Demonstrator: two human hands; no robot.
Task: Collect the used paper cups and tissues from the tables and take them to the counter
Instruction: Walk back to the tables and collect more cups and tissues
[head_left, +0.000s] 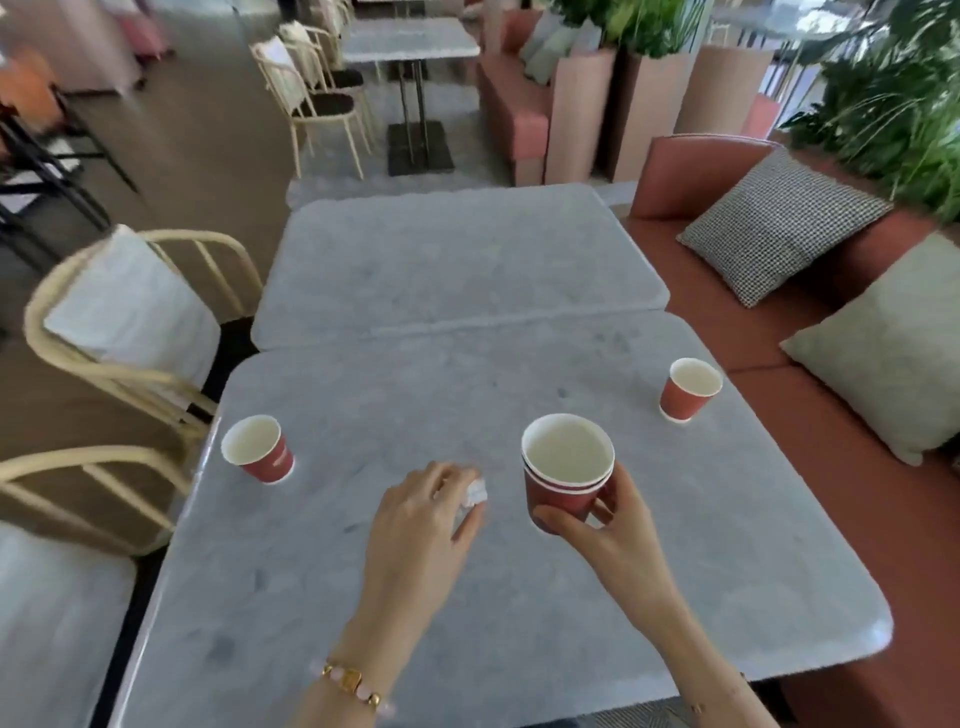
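My right hand (608, 519) grips a stack of red paper cups (563, 475) just above the grey marble table (519, 597). My left hand (421, 514) is beside it, fingers curled round a crumpled white tissue (477, 491) at the tabletop. One red paper cup (260, 449) stands upright near the table's left edge. Another red paper cup (688, 389) stands upright near the right edge. Both look empty inside.
A second marble table (457, 260) adjoins the far side. Cream chairs (130, 332) stand on the left. A terracotta bench (779, 338) with cushions (779, 223) runs along the right, with planters behind it. More tables and chairs stand further back.
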